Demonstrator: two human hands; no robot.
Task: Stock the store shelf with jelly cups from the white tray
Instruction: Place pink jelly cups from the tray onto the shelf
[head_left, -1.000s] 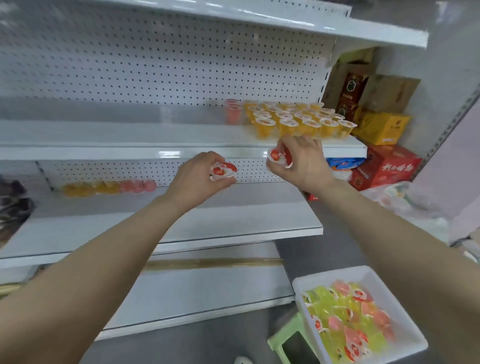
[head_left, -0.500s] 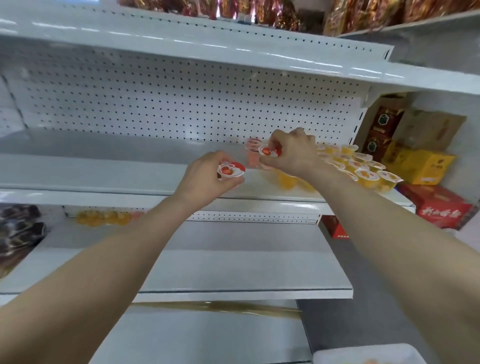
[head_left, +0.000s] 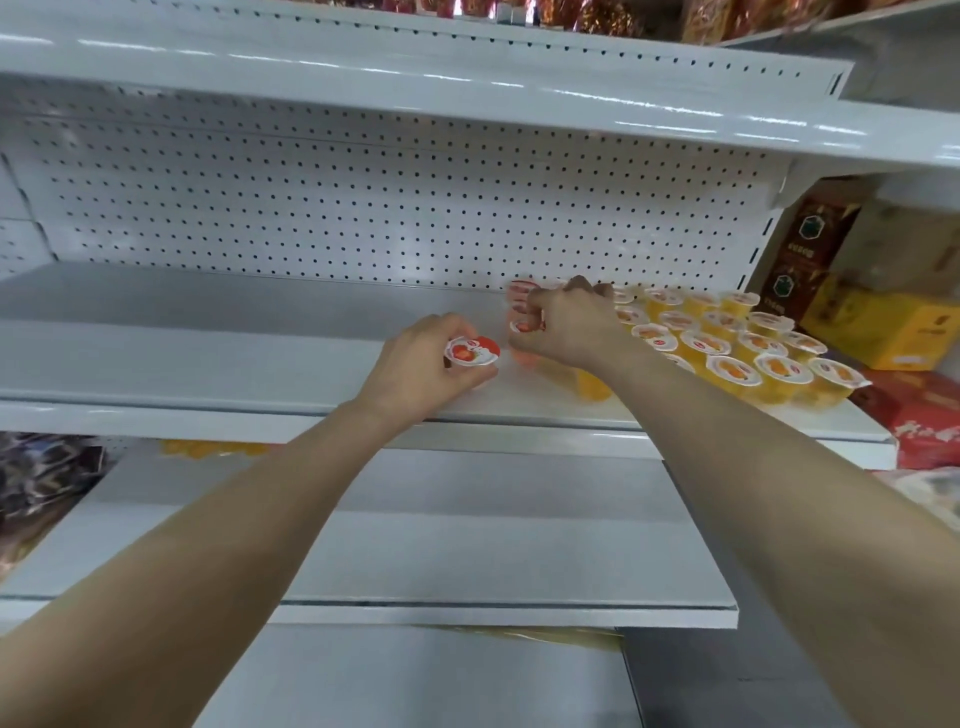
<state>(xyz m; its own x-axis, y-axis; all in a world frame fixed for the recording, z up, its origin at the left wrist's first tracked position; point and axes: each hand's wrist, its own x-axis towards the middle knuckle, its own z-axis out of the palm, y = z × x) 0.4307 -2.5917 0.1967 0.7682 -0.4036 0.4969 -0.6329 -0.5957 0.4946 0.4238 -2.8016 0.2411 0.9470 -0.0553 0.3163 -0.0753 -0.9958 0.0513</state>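
Observation:
My left hand (head_left: 423, 366) grips a strawberry jelly cup (head_left: 471, 352) with a red and white lid, just above the front of the white shelf (head_left: 218, 358). My right hand (head_left: 569, 325) pinches another strawberry jelly cup (head_left: 523, 326) low over the shelf, right in front of a pink cup (head_left: 521, 292) that stands near the pegboard. Several orange jelly cups (head_left: 727, 353) stand in rows on the shelf just right of my right hand. The white tray is out of view.
A white pegboard (head_left: 363, 208) backs the shelf, and another shelf (head_left: 415, 78) hangs above it. A lower shelf (head_left: 467, 545) juts out under my arms. Cardboard boxes, yellow (head_left: 878, 327) and red (head_left: 930, 415), stand to the right. Dark packets (head_left: 36, 478) lie at lower left.
Both hands have risen and reached forward over the shelf with their cups. The right hand has lowered its cup to just in front of the pink cup. The view tilted up and the tray dropped out of sight.

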